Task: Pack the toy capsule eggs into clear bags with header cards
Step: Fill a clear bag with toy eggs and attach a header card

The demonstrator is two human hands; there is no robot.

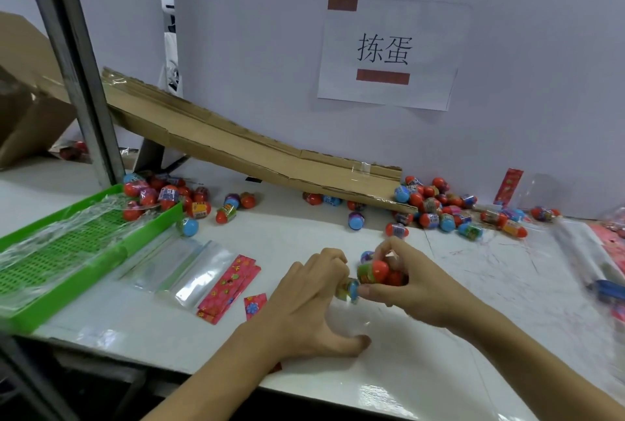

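Several eggs [378,273] bunched in right hand [411,277] grip; left hand [314,299] pinches blue egg [350,288] nr table front edge; risk: overfull grip, eggs slip, roll off.

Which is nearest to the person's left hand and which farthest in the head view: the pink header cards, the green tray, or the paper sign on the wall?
From the left hand:
1. Pink header cards, just to its left on the table.
2. Green tray, farther left at the table edge.
3. Paper sign, up on the back wall.

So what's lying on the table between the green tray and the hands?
In the head view, between the green tray and the left hand lie a row of clear bags, then a stack of pink header cards and one folded card.
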